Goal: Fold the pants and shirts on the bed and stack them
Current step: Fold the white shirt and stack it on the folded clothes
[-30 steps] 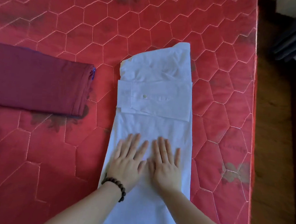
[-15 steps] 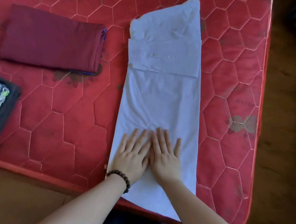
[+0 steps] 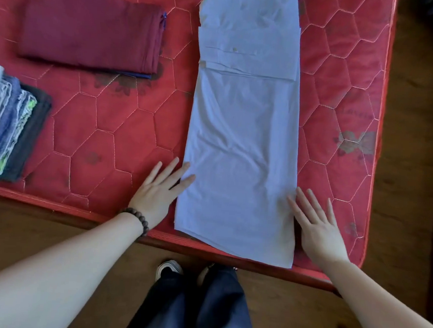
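Hands lay flat, fingers straight, gripping nothing: left hand (image 3: 157,195) touched shirt's (image 3: 242,140) near-left edge, right hand (image 3: 318,226) touched near-right edge. Shirt lay between them on bed (image 3: 125,143), long axis running near to far, hem nearest. Both hands equally close; likely next fold carries hem toward far collar end.

I can read no text, label, brand or number anywhere in my view. The red quilted mattress (image 3: 141,139) carries a faint darker mark near its right edge that may be lettering, but it is too blurred for me to make out. The white shirt (image 3: 242,140) shows only a small button on its folded sleeve, no tag or print that I can read
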`<state>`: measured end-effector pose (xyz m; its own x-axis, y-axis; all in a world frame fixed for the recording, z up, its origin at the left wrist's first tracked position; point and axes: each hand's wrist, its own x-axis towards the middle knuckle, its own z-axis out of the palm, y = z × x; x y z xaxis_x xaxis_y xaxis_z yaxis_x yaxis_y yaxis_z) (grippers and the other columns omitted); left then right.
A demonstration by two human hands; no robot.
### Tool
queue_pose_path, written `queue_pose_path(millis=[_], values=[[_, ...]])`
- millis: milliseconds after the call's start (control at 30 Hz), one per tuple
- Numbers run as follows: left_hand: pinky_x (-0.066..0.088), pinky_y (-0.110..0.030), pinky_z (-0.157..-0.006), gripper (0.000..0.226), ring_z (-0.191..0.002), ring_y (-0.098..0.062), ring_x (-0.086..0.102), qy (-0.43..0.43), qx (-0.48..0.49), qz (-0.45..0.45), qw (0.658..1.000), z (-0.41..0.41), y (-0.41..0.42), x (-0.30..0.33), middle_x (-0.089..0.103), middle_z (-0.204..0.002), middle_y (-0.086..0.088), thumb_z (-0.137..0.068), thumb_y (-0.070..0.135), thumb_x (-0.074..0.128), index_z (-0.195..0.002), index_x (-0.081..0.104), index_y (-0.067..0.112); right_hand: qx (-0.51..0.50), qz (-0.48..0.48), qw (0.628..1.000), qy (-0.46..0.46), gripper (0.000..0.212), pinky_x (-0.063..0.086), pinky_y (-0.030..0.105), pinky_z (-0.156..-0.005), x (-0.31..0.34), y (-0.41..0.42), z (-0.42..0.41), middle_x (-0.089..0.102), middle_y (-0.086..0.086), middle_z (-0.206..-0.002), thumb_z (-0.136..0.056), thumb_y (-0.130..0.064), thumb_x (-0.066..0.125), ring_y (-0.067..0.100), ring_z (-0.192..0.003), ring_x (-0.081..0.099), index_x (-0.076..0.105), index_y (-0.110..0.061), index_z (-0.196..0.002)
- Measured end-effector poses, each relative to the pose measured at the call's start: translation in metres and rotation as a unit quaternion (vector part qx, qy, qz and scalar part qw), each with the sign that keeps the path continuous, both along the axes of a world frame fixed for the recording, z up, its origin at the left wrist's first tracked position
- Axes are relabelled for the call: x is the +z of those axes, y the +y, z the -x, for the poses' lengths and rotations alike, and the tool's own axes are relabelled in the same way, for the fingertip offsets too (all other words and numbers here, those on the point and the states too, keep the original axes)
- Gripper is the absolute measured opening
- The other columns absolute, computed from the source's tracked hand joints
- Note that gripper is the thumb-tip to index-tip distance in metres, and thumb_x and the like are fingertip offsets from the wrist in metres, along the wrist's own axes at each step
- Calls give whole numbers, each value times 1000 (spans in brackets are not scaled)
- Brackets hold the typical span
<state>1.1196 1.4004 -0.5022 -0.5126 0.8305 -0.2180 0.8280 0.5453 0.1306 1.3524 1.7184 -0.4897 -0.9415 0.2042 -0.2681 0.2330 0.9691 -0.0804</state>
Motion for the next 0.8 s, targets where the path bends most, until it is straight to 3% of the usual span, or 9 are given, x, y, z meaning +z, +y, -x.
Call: queue_pose_path(millis=[233,333,400,433,500,533,600,667,800], values=[[19,-51,-114,81,-141,-36,27,-16,-83,-79,993,-2,24,7,45,-146,-12,-64,-29,48,-134,57,12,169,24,985,5,82,24,63,-109,7,-5,32,46,11,-145,-60,6,72,39,-136,37,55,-19,-136],[20,-41,-119,61,-139,-25,35,-168,-29,-117,978,4,30,15,58,-134,-7,-75,-24,47,-122,67,10,145,158,977,7,63,27,57,-110,27,0,56,70,1,-117,-60,15,62,31,-121,57,70,-10,-117],[42,-29,-97,27,-109,-6,56,-313,118,-158,929,18,41,32,70,-97,1,-84,-2,50,-93,73,10,-1,292,955,-50,44,37,44,-110,47,15,82,73,-17,-82,-67,8,52,18,-100,67,75,-9,-100],[44,-27,-75,17,-78,-2,55,-351,183,-191,898,31,52,40,62,-73,5,-84,9,51,-73,64,11,-72,337,937,-60,30,50,40,-93,54,25,98,69,-16,-67,-67,-1,51,11,-82,68,74,-8,-85],[37,-25,-59,18,-58,-3,44,-389,296,-241,839,65,80,51,49,-62,7,-79,29,54,-64,52,18,-209,420,882,-27,10,50,28,-60,58,46,134,63,-14,-56,-73,-12,55,5,-64,57,65,-10,-71],[41,-27,-62,22,-63,-7,52,-422,348,-268,793,83,94,54,55,-66,4,-77,36,57,-68,56,15,-274,473,838,-2,5,51,23,-58,58,54,153,68,-15,-62,-79,-15,64,8,-67,61,65,-11,-77],[51,-33,-82,33,-86,-18,68,-501,421,-326,682,115,116,55,71,-90,-7,-79,40,68,-84,69,8,-392,568,723,23,42,56,26,-62,52,64,185,75,-4,-84,-71,-44,79,18,-80,71,69,-10,-95],[50,-37,-93,33,-101,-22,68,-553,455,-347,606,133,124,44,73,-105,-9,-90,38,63,-104,71,9,-480,596,644,3,63,56,32,-67,38,67,201,75,1,-95,-64,-64,70,19,-87,73,70,-13,-103],[47,-45,-100,35,-105,-29,66,-570,496,-272,596,133,117,10,71,-111,-14,-92,30,62,-113,68,3,-517,619,591,-7,44,55,29,-68,9,67,193,74,3,-103,-84,-50,64,18,-93,72,67,-13,-109]])
